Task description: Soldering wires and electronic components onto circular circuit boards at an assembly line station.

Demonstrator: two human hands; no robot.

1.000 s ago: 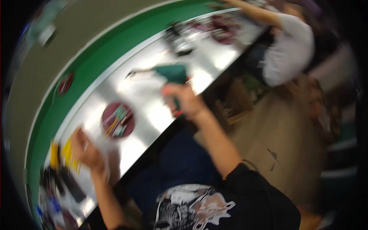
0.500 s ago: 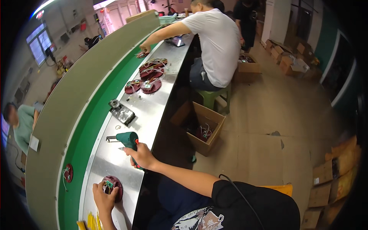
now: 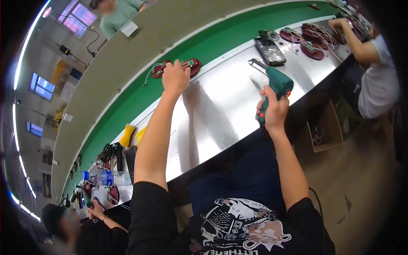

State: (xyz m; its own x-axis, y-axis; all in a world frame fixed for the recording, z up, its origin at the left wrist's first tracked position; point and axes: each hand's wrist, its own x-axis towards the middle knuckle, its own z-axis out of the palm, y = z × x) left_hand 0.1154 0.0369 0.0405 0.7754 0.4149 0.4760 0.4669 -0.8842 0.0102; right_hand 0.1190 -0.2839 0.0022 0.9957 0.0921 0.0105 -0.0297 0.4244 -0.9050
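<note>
My left hand reaches to the far edge of the metal bench, its fingers curled over a maroon round disc carrying a small circuit board and wires. Right beside it, on the green strip, another maroon disc trails pale wires; my fingers partly cover the pair. In my right hand is a green soldering gun, gripped by its handle and held over the bench. Its thin metal tip points away toward the back of the bench. Nothing touches the tip.
A black-and-silver box-shaped device stands at the back right, before several wired maroon discs. Yellow wire bundles and a plastic bottle are on the left. Co-workers sit on both sides; a cardboard box stands below right.
The view has swung left. My left hand has carried the maroon disc from the near bench surface to the green strip, beside the other disc. My right hand still holds the soldering gun.
</note>
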